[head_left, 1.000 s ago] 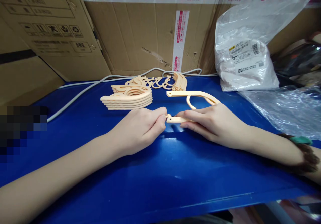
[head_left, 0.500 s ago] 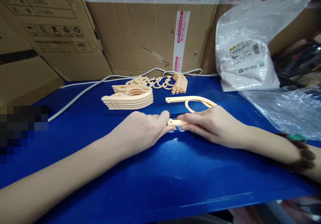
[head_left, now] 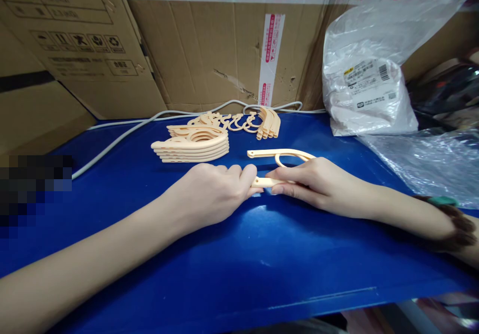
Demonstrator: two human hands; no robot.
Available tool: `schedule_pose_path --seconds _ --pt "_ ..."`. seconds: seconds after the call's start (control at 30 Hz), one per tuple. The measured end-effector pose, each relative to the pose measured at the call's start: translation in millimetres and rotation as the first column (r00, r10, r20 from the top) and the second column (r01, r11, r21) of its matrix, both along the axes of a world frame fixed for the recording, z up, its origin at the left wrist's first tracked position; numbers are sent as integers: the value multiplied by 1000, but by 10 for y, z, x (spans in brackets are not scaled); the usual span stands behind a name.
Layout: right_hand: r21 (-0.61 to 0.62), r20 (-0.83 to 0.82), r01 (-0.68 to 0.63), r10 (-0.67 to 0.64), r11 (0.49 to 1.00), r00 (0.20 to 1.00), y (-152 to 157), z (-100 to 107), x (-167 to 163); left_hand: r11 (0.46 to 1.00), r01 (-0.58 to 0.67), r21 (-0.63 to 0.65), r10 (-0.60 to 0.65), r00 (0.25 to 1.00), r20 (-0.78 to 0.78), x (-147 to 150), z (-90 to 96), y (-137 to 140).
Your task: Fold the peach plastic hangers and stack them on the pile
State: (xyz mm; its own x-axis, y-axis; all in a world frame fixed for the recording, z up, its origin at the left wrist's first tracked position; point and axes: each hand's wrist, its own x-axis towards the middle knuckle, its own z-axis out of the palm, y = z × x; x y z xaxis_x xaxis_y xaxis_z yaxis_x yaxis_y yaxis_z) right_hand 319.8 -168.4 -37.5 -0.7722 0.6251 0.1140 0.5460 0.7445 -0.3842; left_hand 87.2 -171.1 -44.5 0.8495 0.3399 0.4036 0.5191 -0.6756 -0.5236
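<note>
In front of me, both hands meet over the blue table. My right hand (head_left: 318, 186) pinches a cream plastic hanger arm (head_left: 265, 182) between thumb and fingers, its holed end pointing left. Against that end presses my left hand (head_left: 215, 191), closed; whatever its curled fingers grip is hidden. Just beyond my right hand lies another cream hanger arm (head_left: 265, 153) with a curved loop, partly covered by that hand. A neat stack of matching hanger arms (head_left: 190, 149) sits behind my left hand. Farther back are loose cream hooks (head_left: 235, 122) and several short curved cream pieces (head_left: 268, 123).
Cardboard boxes (head_left: 217, 49) wall off the back and left of the blue table (head_left: 232, 274). A white cable (head_left: 123, 147) runs along the rear edge. At right stand a labelled plastic bag (head_left: 368, 94) and a clear plastic sheet (head_left: 430, 167).
My left hand has shifted slightly right and rolled over a little, hiding the bit of cream plastic seen at its fingertips. My right hand keeps its hold on the hanger arm.
</note>
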Motion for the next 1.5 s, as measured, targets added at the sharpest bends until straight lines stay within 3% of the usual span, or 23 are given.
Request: schedule_pose_path --seconds 0.17,0.3,0.53,0.67,0.77,1.1,1.5 --pt "-90 -48 -33 28 995 998 12 31 2 995 -33 92 37 998 -42 4 35 -72" --pt "-27 -20 -37 37 999 999 13 30 13 997 -33 75 35 999 -16 5 41 -91" --pt "154 25 -13 10 988 1000 -5 -21 26 991 20 -130 -16 999 33 -41 76 -41" --pt "227 54 18 -32 974 998 -21 -47 12 941 17 -337 15 996 92 -70 64 -3" --pt "214 64 17 -32 977 997 -31 -55 -2 914 12 -406 30 995 97 -81 46 8" --pt "153 57 17 -26 988 998 -44 -44 -10 926 17 -377 15 997 82 -74 45 -4" --pt "196 66 16 -29 980 997 -54 -62 -9 940 11 -340 8 998 55 -68 32 -11"
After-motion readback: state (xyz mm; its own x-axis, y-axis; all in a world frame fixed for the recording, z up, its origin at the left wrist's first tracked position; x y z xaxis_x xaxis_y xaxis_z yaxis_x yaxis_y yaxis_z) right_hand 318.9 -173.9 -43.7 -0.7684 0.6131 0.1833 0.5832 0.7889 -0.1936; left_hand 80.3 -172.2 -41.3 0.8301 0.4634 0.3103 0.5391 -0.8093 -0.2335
